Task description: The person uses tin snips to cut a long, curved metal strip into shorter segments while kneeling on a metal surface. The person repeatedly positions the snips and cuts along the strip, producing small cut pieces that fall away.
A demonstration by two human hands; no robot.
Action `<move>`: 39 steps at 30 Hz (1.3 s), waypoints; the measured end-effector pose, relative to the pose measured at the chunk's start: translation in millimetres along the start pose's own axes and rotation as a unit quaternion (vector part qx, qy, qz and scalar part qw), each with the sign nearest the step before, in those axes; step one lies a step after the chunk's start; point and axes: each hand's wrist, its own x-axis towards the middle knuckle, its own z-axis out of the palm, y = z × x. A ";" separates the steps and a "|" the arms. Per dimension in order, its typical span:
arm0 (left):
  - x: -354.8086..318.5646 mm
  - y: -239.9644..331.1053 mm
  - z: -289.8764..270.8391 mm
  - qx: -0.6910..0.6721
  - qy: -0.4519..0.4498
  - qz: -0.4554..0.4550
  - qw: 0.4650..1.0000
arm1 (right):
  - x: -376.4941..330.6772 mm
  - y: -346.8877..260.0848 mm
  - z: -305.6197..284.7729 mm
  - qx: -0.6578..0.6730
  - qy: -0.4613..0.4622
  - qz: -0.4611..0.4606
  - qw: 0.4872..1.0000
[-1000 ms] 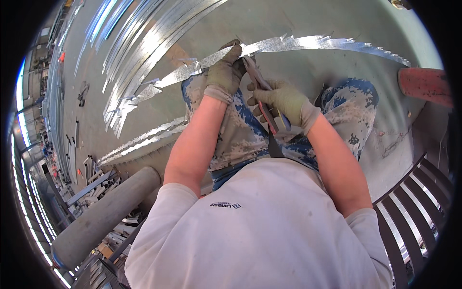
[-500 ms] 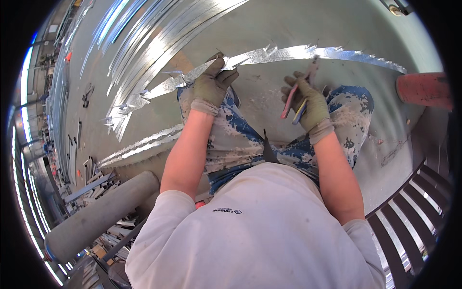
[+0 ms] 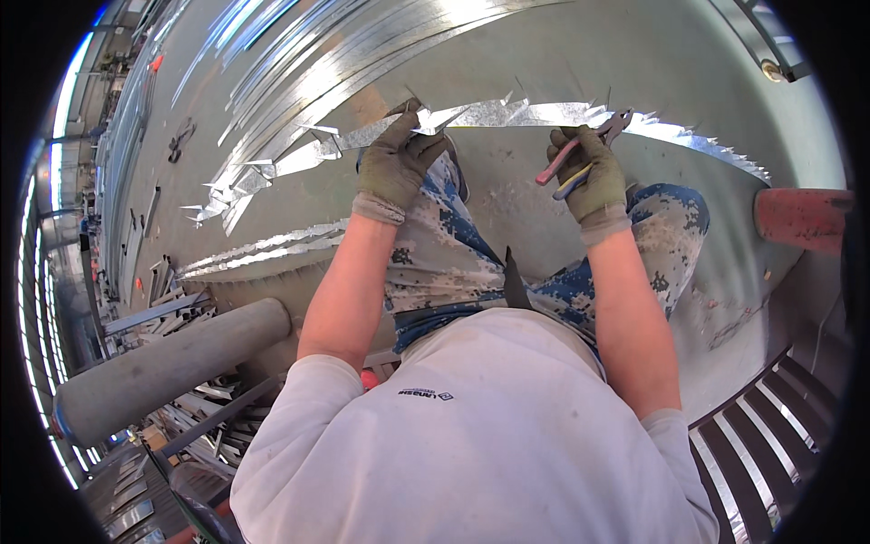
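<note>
A long, shiny sheet-metal strip crosses in front of me, with pointed tabs bent up along its edge. My left hand, in a drab olive glove, is closed on the strip left of its middle. My right hand, gloved alike, is wrapped round a pair of pliers with one red handle and one blue and yellow handle. The plier jaws overlap the strip in view; whether they grip a tab cannot be made out. Both fingertip areas are partly hidden by the gloves.
Many long metal strips lie on the floor at the far left, and two jagged strips lie nearer. A grey cylinder is at my left, a red one at my right. A slatted dark metal piece stands at lower right.
My right hand has moved slightly forward, and the plier jaws have swung to the right, over the strip. My left hand keeps its hold on the strip.
</note>
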 end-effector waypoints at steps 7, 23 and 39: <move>-3.6 -6.3 16.8 -0.042 -0.002 0.017 0.999 | 2.7 -0.7 -11.8 0.002 -0.049 0.001 0.999; 7.6 1.4 17.3 0.051 0.071 0.034 0.996 | -111.4 29.2 55.2 -0.258 -0.217 0.292 0.895; 4.7 -5.3 13.3 0.016 0.022 0.043 0.999 | -101.5 53.0 82.3 -0.138 -0.301 0.348 0.877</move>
